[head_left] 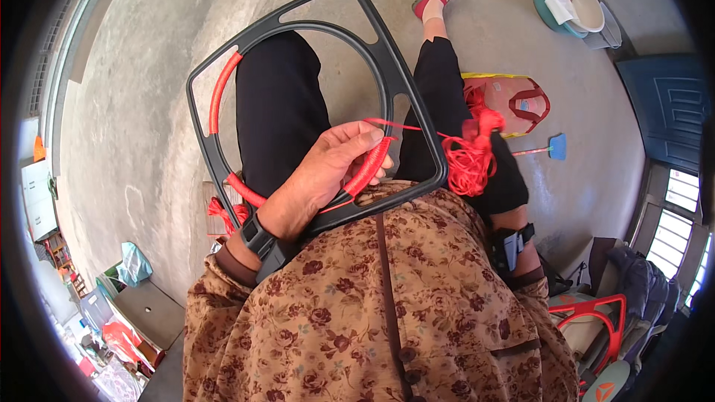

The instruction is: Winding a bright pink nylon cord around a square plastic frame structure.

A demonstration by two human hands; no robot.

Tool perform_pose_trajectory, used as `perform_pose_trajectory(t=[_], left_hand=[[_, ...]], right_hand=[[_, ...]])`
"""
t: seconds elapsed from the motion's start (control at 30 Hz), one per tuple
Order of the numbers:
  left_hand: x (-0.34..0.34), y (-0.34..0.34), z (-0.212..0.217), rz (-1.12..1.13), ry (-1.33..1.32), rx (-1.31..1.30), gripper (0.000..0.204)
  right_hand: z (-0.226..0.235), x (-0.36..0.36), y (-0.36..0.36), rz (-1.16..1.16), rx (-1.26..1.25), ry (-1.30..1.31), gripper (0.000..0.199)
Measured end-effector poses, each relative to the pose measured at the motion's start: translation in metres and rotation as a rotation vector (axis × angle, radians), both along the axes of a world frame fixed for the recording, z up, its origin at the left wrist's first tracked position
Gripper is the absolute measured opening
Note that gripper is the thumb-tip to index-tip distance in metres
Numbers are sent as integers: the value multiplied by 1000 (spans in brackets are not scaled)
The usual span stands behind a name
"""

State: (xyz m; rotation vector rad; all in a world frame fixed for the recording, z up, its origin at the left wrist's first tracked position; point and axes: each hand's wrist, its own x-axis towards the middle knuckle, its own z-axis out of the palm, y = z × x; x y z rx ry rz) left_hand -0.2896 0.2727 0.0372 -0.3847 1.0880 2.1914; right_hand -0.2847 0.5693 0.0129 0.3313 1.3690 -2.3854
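Note:
A black frame (383,26) with rounded corners and a circular inner ring lies across my lap. Red cord is wound tightly around parts of the ring, including one wrapped length (217,97) on its left. My left hand (335,156) is closed on the ring's near right part, thumb and fingers pinching the red cord winding (370,170). From there a strand of cord stretches right toward a loose red cord bundle (471,164) by my right leg. My right forearm (514,219) shows beside a dark shape; the fingers of that hand cannot be made out.
On the floor at right are a red bag with yellow edging (514,89) and a blue fly swatter (557,147). Basins (573,0) stand at the far right. A red frame (618,320) is near right; boxes and bags (138,313) crowd the left.

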Motion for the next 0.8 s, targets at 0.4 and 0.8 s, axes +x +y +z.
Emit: perform_pose_trajectory(t=[0.4, 0.8], left_hand=[[-1, 3, 5, 88, -57, -47, 21], [-4, 1, 8, 46, -62, -22, 11]], right_hand=[[-38, -18, 101, -239, 219, -183, 43], [-21, -65, 42, 35, 1197, 489, 36]])
